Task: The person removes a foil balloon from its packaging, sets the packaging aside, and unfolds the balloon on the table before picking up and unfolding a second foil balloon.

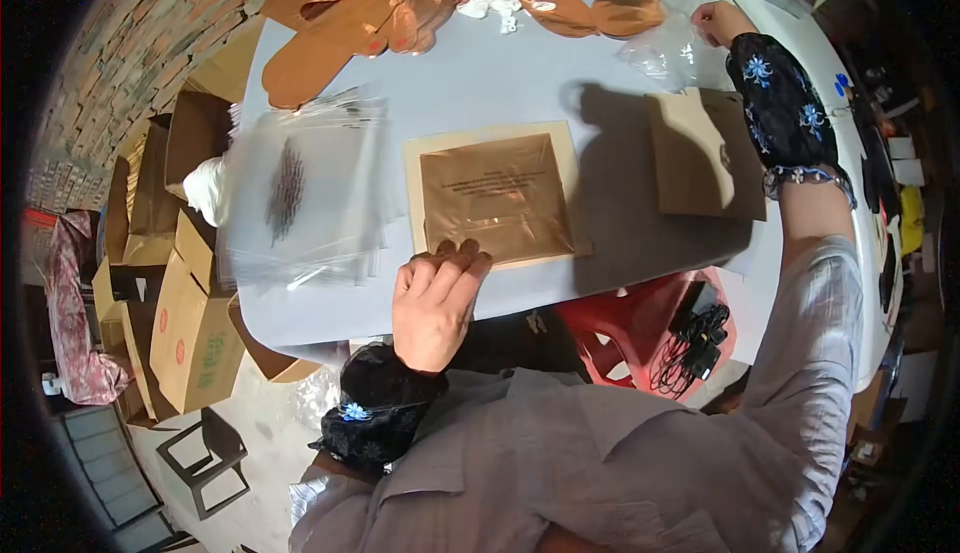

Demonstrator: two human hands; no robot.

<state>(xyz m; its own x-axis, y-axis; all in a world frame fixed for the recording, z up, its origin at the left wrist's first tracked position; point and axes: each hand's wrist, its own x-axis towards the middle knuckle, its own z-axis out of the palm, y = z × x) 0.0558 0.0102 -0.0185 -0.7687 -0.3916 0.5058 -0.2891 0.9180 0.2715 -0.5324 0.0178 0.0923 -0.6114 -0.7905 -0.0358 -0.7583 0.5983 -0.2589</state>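
A flat square packet of copper-coloured film with lines of dark print lies on a beige card in the middle of the table. At its lower left edge, the bunched fingers of my left hand press over the border. My right hand reaches to the table's far right, its fingers pinched together at crumpled clear plastic. Shiny copper foil pieces, like flat uninflated balloons, spread along the far edge. Among them sits a small white tangle. A brown card rests below my right forearm.
On the table's left lies a stack of clear plastic bags. Open cardboard boxes stand beyond that edge. A red stool bearing black cables is under the near right edge, and a dark stool is on the floor.
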